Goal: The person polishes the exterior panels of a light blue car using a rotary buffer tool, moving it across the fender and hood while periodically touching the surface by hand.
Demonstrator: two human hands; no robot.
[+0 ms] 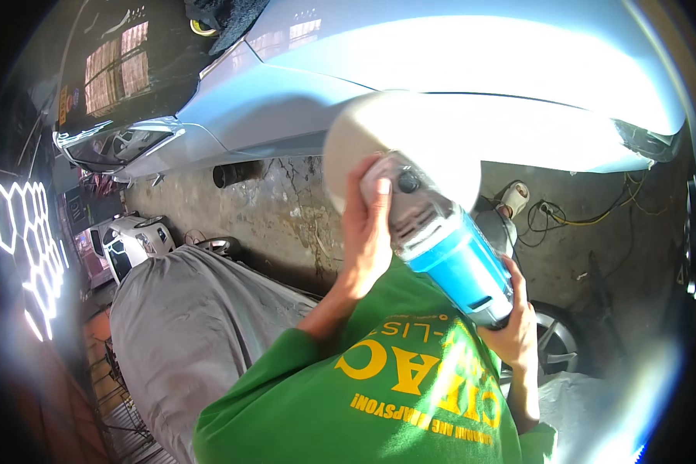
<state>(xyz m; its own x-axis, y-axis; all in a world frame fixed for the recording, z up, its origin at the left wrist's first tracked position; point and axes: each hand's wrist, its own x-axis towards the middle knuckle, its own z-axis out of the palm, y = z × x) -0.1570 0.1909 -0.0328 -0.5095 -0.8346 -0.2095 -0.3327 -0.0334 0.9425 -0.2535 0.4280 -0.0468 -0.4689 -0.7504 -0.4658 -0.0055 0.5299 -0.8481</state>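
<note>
A blue and grey power polisher (455, 261) with a large round white pad (348, 139) is held in both hands. My left hand (374, 226) wraps the side of its grey head, thumb on top beside a dark round button. My right hand (513, 325) grips the rear end of the blue body. The pad overlaps the lower side of a glossy silver-blue car (267, 110) in view; whether it touches the car cannot be told. Strong glare whitens the car's panels and part of the pad. My trunk is in a green shirt with yellow print.
A dark cloth (232, 23) and a yellow tape roll (202, 28) lie on the car. A grey cover (180, 325) drapes a large object at the left. Cables (586, 221) lie on the concrete floor (272, 214) at the right, near my shoe (516, 197). A wheel (557, 339) stands behind my right hand.
</note>
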